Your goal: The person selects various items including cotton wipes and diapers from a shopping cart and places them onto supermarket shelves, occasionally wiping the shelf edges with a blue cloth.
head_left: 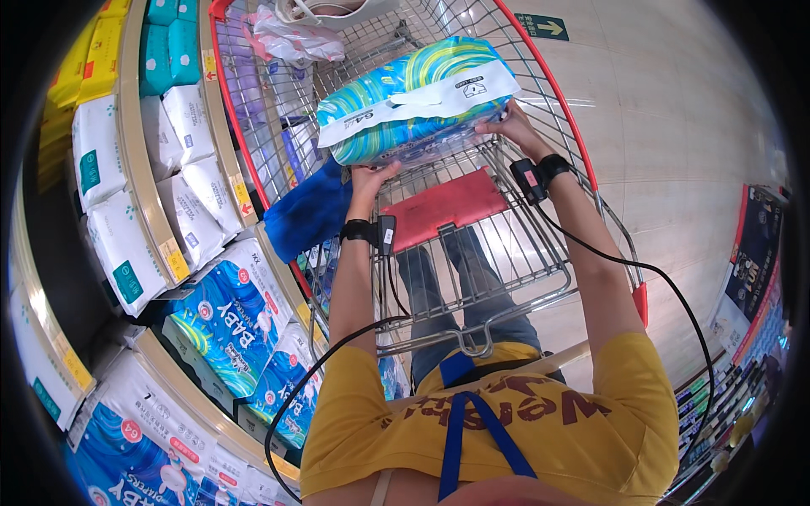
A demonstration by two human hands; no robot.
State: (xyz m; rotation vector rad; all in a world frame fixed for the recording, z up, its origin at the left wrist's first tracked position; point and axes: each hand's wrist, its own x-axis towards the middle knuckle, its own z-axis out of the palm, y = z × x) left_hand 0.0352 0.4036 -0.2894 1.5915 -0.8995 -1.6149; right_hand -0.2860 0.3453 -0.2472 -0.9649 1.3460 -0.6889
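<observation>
Shop aisle, pale tiled floor [675, 126] with glare streaks. Shelves [139, 160] on the left, packed with white packs [118, 244] and blue nappy packs [228, 325]; yellow packs [93, 59] higher up. More stock along the lower right edge, too small to tell.

Wire cart [506, 244] with red trim in the middle, red seat flap [443, 207] down, white plastic bag [291, 38] at its far end.

Blue-green swirled pack [413, 101] with white band held above the cart basket. Left hand [371, 177] pressed up under its near-left corner, fingers wrapped. Right hand [506, 122] gripping its right end. Black wrist straps with cables on both arms.
</observation>
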